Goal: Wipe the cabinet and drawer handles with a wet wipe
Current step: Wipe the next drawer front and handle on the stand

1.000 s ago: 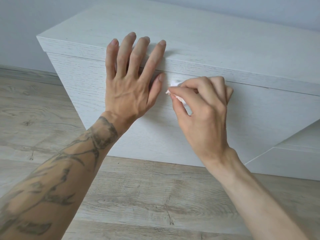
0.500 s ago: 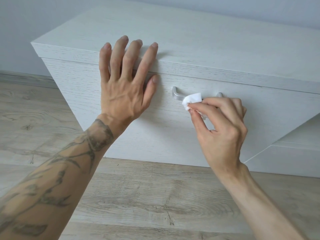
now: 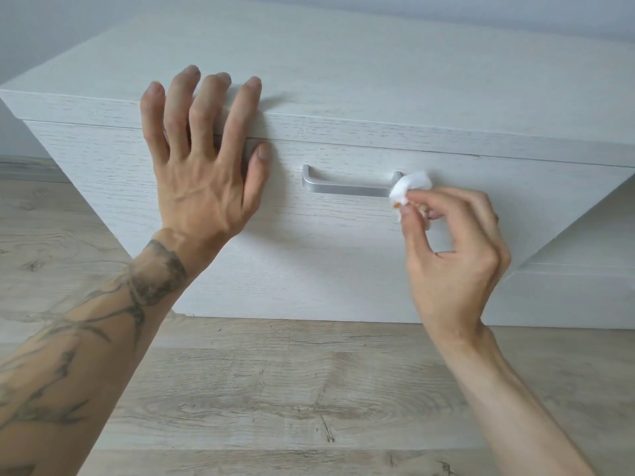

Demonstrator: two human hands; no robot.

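A small white wet wipe (image 3: 409, 187) is being pinched, crumpled, between the thumb and fingertips of the right hand (image 3: 450, 255) and pressed against the right end of the drawer handle (image 3: 347, 188). The wipe is judged soft, light and limp; bunching it at the fingertips is giving it enough body to rub with. The handle, a grey metal bar fixed at both ends to the drawer front (image 3: 309, 252), is judged stiff and smooth, with a gap behind for wrapping the wipe around.

The left hand (image 3: 202, 166) is being held flat and wide, fingers spread over the worktop (image 3: 378, 70) edge, holding nothing. Nothing is standing in the way. Wooden floor (image 3: 275, 389) below.
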